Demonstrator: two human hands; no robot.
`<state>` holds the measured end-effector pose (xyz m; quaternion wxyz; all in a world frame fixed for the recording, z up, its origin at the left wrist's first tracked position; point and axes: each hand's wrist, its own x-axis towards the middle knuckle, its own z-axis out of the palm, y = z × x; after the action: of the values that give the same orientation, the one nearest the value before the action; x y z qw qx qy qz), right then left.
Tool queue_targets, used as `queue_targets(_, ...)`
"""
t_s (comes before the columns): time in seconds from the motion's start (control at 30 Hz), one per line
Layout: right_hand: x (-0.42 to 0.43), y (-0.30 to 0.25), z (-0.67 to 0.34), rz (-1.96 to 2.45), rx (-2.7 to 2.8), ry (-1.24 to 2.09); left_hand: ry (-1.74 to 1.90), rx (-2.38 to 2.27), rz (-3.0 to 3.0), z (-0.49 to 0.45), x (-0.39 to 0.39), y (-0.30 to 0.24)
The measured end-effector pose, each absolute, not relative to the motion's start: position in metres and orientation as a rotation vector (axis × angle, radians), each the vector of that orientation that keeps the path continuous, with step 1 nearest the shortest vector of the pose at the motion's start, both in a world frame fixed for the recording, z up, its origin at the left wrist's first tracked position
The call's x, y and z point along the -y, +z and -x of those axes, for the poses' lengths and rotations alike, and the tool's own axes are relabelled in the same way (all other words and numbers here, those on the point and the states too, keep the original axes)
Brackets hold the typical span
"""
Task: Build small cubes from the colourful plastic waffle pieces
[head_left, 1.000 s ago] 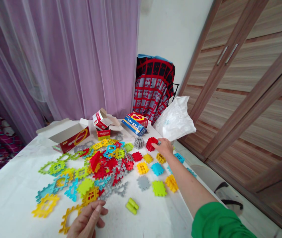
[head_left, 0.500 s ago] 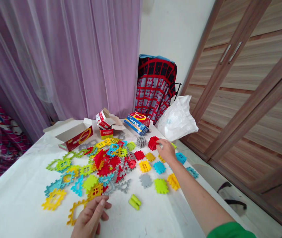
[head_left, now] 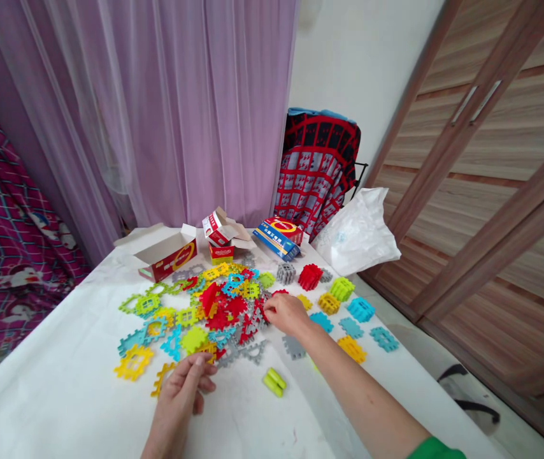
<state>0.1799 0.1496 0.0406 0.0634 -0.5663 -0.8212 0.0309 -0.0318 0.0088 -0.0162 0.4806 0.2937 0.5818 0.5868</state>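
My right hand (head_left: 287,313) reaches to the right edge of a heap of toothed plastic building pieces (head_left: 227,311), its fingers bent together at red and grey ones. Whatever may be between those fingertips is hidden. Near the front of the heap, my left hand (head_left: 183,386) hovers with loosely curved, parted fingers and holds nothing. A yellow square piece (head_left: 133,362) lies to its left. Sorted by colour on the right are a red stack (head_left: 310,276), a grey stack (head_left: 286,273), a lime stack (head_left: 342,289) and a blue stack (head_left: 360,309).
Lime rod-like pieces (head_left: 274,381) lie near the front of the white-covered table (head_left: 262,427). Along the back stand an open red box (head_left: 171,255), small cartons (head_left: 221,233), a blue battery box (head_left: 276,241) and a white plastic bag (head_left: 358,233).
My right hand has left the red stack and moved left and nearer, to the heap's edge. The red stack stays standing. My left hand is nearly unchanged; the view has shifted.
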Motion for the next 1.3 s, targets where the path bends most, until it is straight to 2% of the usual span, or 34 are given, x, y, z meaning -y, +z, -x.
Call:
queue_targets(0.2,-0.123,0.037,-0.161,1.69,2.536,0.14,1.459,-1.389,-0.722,0.031,-0.016,-0.017)
queue_targets(0.4,-0.104,0.029,-0.142,1.462,2.613,0.339,1.532,-1.388,-0.705,0.03,-0.013,-0.009)
queue_targets(0.6,-0.111,0.027,-0.145,1.757,2.537,0.079,1.591,-1.374,-0.683,0.03,-0.011,-0.006)
queue_targets(0.87,-0.1,0.027,-0.138,1.572,2.615,0.25,1.629,-1.362,-0.662,0.034,-0.011,-0.012)
queue_targets(1.07,-0.125,0.037,-0.152,1.849,2.405,-0.147,1.644,-1.372,-0.652,0.034,-0.008,-0.01)
queue_targets(1.3,-0.133,0.033,-0.149,1.908,2.526,-0.126,1.635,-1.375,-0.642,0.034,-0.011,-0.013)
